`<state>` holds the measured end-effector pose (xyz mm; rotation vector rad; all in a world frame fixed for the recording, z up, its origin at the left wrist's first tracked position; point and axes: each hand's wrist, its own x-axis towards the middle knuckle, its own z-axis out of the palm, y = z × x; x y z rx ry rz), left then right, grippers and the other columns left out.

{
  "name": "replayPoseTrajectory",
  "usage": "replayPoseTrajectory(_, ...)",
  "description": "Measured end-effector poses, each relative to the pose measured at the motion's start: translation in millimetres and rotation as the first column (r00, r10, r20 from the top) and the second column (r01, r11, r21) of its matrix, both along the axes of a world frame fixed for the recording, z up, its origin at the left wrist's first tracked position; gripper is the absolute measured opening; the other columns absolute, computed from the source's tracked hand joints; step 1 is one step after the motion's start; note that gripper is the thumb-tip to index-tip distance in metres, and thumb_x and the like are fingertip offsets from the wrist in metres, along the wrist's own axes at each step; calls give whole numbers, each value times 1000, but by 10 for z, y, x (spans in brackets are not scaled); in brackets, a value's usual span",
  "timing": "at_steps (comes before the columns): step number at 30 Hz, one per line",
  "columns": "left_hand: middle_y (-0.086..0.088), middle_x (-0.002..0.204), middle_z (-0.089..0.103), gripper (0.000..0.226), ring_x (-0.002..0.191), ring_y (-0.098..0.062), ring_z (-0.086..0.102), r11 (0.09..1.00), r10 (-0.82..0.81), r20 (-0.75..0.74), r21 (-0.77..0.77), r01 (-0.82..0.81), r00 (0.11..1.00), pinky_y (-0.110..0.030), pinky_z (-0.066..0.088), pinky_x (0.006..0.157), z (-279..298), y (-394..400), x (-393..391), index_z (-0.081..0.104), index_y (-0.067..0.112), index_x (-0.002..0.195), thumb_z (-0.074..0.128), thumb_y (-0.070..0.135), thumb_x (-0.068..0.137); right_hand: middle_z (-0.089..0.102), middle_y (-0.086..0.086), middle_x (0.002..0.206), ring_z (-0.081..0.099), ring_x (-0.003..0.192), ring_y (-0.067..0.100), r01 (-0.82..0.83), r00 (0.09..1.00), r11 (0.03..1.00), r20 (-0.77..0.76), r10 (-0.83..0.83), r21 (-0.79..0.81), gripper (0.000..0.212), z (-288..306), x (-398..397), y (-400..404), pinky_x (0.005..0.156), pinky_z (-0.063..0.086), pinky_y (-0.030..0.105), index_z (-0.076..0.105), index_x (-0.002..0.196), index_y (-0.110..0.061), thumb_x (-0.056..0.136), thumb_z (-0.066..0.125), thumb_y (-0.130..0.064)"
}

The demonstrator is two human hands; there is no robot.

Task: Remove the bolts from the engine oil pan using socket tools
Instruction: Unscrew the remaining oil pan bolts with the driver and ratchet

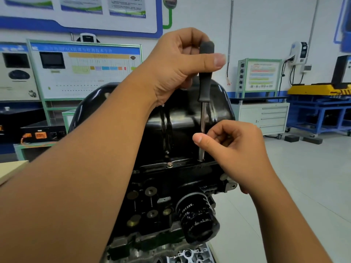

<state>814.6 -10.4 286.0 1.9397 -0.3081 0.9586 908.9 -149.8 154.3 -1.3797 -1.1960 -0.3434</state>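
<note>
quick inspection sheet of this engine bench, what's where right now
surface: black oil pan sits on top of the upturned engine block
job's things: socket driver stands upright, its socket end on the pan flange; one bolt is in the flange left of it
clutter: oil filter sticks out of the block
hands: left hand grips the driver's black handle; right hand pinches the steel shaft low down
cables: orange wiring on the bench at left; black charger leads on the far wall
surroundings: training panels, drawer cabinet, blue frame stand
</note>
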Motion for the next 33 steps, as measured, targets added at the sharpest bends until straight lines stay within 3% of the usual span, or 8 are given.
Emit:
replayPoseTrajectory(3, -8, 78, 58, 27, 58, -14, 50, 1000, 4, 2, 1, -4, 1000, -23, 32, 46, 5, 9, 9, 63, 19, 98, 84, 14, 81, 58, -7, 52, 49, 48, 2, 2, 1000, 1000, -20, -2, -3, 33, 1, -15, 10, 51, 40, 13, 65, 60, -19, 74, 88, -37)
replayPoseTrajectory(8, -15, 106, 77, 23, 56, -13, 53, 994, -103, -103, 20, 106, 989, -23, 40, 54, 42, 19, -39, 68, 17, 120, 61, 18, 99, 52, -4, 52, 42, 48, 3, -61, 998, 996, -1, 61, -71, 30, 26, 18, -10, 50, 36, 16, 64, 64, -16, 84, 82, -28)
replayPoseTrajectory(12, -14, 101, 76, 20, 64, -23, 52, 992, -130, -59, -11, 129, 990, -23, 36, 53, 22, 45, -24, 71, 16, 114, 66, 14, 95, 51, -15, 50, 41, 47, 3, -53, 997, 989, 44, 60, -140, 29, 50, 43, -50, 49, 34, 14, 62, 65, -22, 89, 77, -29)
replayPoseTrajectory(15, -14, 93, 74, 19, 50, -9, 40, 991, -123, -29, -51, 121, 992, -23, 29, 49, 17, 50, 19, 71, 12, 111, 66, 12, 93, 55, -12, 52, 46, 48, 3, -25, 1000, 996, 12, 26, -87, 29, 26, 10, -24, 51, 37, 15, 64, 63, -22, 84, 81, -34)
replayPoseTrajectory(20, -2, 76, 63, 14, 50, -13, 29, 996, -50, 23, -77, 51, 999, -26, 22, 49, -8, -4, 52, 73, 16, 102, 72, 13, 88, 57, -7, 52, 47, 48, 3, 35, 999, 999, -25, -35, -20, 35, 17, -36, 20, 51, 37, 13, 62, 61, -17, 77, 88, -35)
replayPoseTrajectory(26, -16, 98, 76, 10, 56, -23, 53, 992, -119, -59, -52, 116, 991, -27, 30, 49, 28, -54, -24, 56, 21, 103, 64, 19, 97, 49, -12, 50, 42, 45, 3, -36, 999, 991, 5, 37, -128, 29, 61, -8, -28, 49, 36, 13, 61, 66, -16, 88, 78, -27)
replayPoseTrajectory(29, -11, 84, 75, 14, 88, -37, 65, 986, -152, -36, -81, 149, 988, -21, 29, 46, 1, -70, -39, 55, 18, 105, 65, 13, 96, 54, -13, 52, 46, 47, 2, -20, 1000, 990, 17, 22, -141, 28, 63, -9, -37, 50, 39, 13, 63, 66, -19, 88, 78, -29)
replayPoseTrajectory(33, -5, 76, 67, 17, 79, -28, 60, 990, -66, 31, -126, 70, 997, -22, 24, 45, -9, -90, 2, 64, 16, 98, 73, 12, 84, 59, -10, 53, 51, 49, 2, 7, 997, 1000, -79, -9, -25, 32, 36, -31, -17, 51, 42, 13, 66, 62, -19, 75, 88, -38)
